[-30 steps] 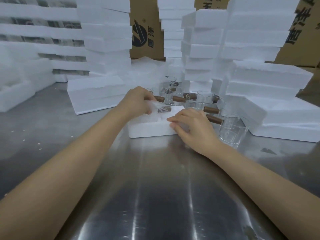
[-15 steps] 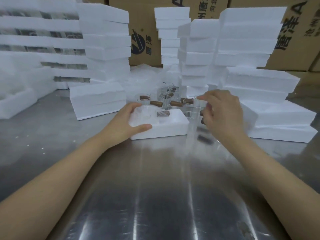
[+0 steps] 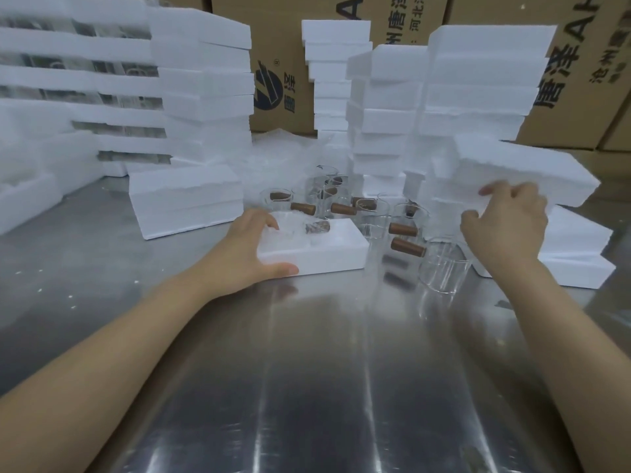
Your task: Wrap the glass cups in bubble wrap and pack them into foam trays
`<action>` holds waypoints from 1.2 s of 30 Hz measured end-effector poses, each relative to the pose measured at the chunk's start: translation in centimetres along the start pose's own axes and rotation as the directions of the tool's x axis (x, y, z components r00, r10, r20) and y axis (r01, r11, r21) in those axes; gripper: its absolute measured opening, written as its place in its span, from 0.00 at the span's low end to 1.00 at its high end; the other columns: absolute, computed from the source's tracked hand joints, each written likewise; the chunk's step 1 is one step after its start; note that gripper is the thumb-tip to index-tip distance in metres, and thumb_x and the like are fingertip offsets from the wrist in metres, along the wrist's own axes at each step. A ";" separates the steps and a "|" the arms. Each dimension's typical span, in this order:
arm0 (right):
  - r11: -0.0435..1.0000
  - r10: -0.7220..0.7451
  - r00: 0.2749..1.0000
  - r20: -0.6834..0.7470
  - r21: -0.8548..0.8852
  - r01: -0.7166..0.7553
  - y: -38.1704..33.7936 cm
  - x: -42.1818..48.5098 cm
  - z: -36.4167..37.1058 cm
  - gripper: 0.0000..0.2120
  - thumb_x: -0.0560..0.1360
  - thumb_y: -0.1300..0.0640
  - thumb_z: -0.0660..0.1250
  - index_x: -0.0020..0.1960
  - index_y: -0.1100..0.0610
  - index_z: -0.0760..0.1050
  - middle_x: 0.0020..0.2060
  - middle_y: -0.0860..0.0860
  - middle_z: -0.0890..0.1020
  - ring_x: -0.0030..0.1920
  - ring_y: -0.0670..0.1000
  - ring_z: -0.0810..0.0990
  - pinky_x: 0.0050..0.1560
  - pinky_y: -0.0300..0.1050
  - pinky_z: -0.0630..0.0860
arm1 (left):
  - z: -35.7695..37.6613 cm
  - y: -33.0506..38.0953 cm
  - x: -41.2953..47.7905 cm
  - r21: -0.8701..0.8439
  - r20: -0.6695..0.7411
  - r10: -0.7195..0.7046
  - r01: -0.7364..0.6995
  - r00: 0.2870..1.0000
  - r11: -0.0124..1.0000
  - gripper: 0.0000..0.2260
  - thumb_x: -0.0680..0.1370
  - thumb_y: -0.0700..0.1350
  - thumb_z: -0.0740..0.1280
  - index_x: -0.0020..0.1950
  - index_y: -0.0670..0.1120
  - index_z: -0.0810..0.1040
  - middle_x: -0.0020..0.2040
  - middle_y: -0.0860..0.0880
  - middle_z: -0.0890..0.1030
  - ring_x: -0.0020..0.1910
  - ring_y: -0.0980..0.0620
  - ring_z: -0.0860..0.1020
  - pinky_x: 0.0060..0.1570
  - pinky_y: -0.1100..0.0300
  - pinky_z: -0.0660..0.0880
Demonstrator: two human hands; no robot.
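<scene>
A steel table (image 3: 307, 370) is stretching toward cardboard boxes (image 3: 293, 63), with stacks of white foam trays (image 3: 205, 90) standing along its far side. Both bare forearms are reaching forward over it. The right hand (image 3: 505, 223) is lying raised at the right stack, fingers curled over the near edge of the top foam slab (image 3: 512, 165) and gripping it. The left hand (image 3: 252, 244) is resting on the left end of the foam tray (image 3: 327, 250) in the middle, thumb along its front wall, fingers bent over its top. A bubble-wrapped cup (image 3: 314, 230) is sitting in that tray. Bare glass cups (image 3: 440, 268) with brown handles are standing just behind and to the right.
</scene>
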State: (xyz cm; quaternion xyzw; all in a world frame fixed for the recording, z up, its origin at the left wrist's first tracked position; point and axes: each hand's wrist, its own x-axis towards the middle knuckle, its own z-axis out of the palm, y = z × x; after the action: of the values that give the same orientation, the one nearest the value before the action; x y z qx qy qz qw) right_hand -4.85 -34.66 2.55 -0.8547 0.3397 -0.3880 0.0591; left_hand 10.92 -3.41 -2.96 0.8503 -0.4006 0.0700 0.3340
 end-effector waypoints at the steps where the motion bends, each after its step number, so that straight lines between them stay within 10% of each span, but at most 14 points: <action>1: 0.997 -0.059 0.991 -0.124 0.047 0.065 -0.2 0.3 -0.2 0.20 0.70 0.65 0.63 0.62 0.63 0.71 0.61 0.65 0.68 0.62 0.66 0.66 0.62 0.56 0.63 | 0.1 0.0 0.0 -0.003 0.003 -0.008 0.008 1.000 1.000 0.27 0.66 0.62 0.75 0.56 0.59 0.65 0.57 0.62 0.64 0.57 0.64 0.62 0.50 0.75 0.61; 3: 0.981 -0.174 0.952 -0.252 0.041 0.190 -0.2 1.2 -0.6 0.24 0.69 0.67 0.62 0.65 0.63 0.69 0.63 0.65 0.67 0.64 0.67 0.65 0.63 0.56 0.61 | 0.1 -0.1 -0.1 -0.006 0.004 -0.017 0.017 1.000 1.000 0.26 0.66 0.62 0.75 0.56 0.61 0.64 0.56 0.63 0.64 0.56 0.65 0.61 0.49 0.77 0.61; 8: 0.973 -0.225 0.974 -0.038 -0.056 0.223 1.4 2.7 0.5 0.30 0.73 0.58 0.67 0.73 0.58 0.62 0.72 0.59 0.63 0.74 0.62 0.55 0.73 0.63 0.40 | 0.2 0.0 0.0 -0.020 0.012 -0.024 0.025 1.000 1.000 0.26 0.66 0.62 0.75 0.56 0.61 0.63 0.57 0.63 0.64 0.55 0.66 0.61 0.50 0.81 0.59; 19: 0.925 -0.334 0.912 -0.239 0.100 0.366 2.4 2.3 1.0 0.17 0.75 0.65 0.66 0.64 0.61 0.75 0.64 0.60 0.75 0.66 0.63 0.71 0.69 0.59 0.61 | 0.5 0.6 0.1 -0.062 -0.004 -0.087 0.086 0.996 0.994 0.49 0.64 0.63 0.75 0.77 0.56 0.51 0.75 0.57 0.59 0.72 0.57 0.58 0.65 0.62 0.58; 28: 0.959 -0.284 0.951 -0.121 -0.023 0.283 2.1 2.4 1.7 0.47 0.63 0.62 0.77 0.75 0.48 0.57 0.75 0.56 0.55 0.62 0.60 0.62 0.60 0.59 0.57 | 0.5 0.6 0.1 -0.038 0.011 -0.097 0.098 0.995 0.994 0.50 0.66 0.61 0.76 0.78 0.53 0.49 0.78 0.53 0.57 0.75 0.54 0.55 0.69 0.60 0.55; 36: 0.957 -0.289 0.952 -0.099 -0.035 0.287 2.7 2.7 1.9 0.42 0.64 0.65 0.72 0.74 0.50 0.60 0.69 0.55 0.64 0.66 0.58 0.58 0.64 0.60 0.53 | 0.5 0.4 0.2 -0.036 0.008 -0.101 0.101 0.995 0.994 0.51 0.66 0.62 0.76 0.79 0.55 0.48 0.78 0.54 0.55 0.75 0.55 0.55 0.67 0.63 0.54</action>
State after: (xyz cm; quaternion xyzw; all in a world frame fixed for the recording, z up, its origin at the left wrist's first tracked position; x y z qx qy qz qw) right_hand -3.68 -38.66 1.91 -0.8744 0.2181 -0.4328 -0.0242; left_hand 10.65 -4.03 -3.03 0.8634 -0.3594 0.0432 0.3514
